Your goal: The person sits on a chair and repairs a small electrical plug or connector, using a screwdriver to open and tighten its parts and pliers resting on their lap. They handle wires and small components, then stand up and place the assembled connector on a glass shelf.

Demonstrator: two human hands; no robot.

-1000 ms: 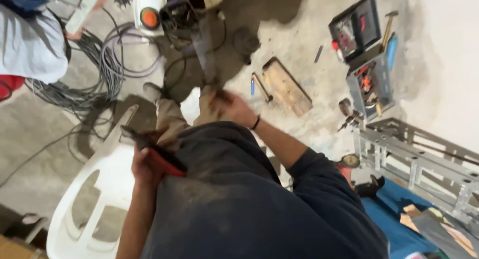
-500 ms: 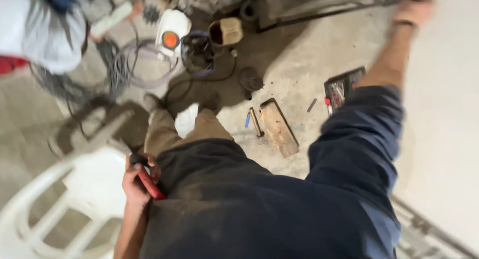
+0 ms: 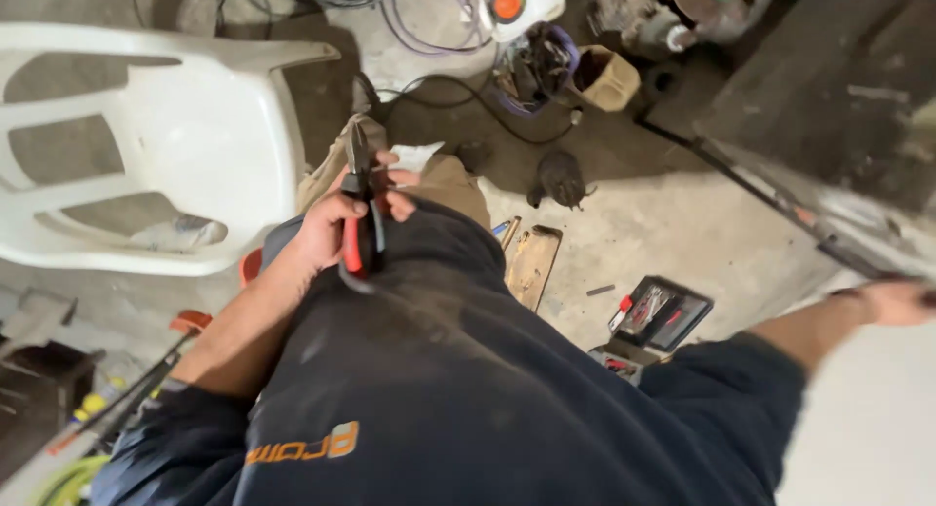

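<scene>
Where tools lie, dusty concrete floor (image 3: 673, 223)

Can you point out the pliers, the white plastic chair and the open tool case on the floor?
pliers (image 3: 359, 223), head view, on the red and dark handles in the left hand's grip.
white plastic chair (image 3: 229, 145), head view, on its seat edge.
open tool case (image 3: 658, 316), head view, on its tray.

White plastic chair (image 3: 146, 145) at left — cables (image 3: 409, 19), wooden board (image 3: 532, 264), open tool case (image 3: 658, 316) on concrete floor (image 3: 682, 223).

Head camera looks steeply down over the torso.
</scene>
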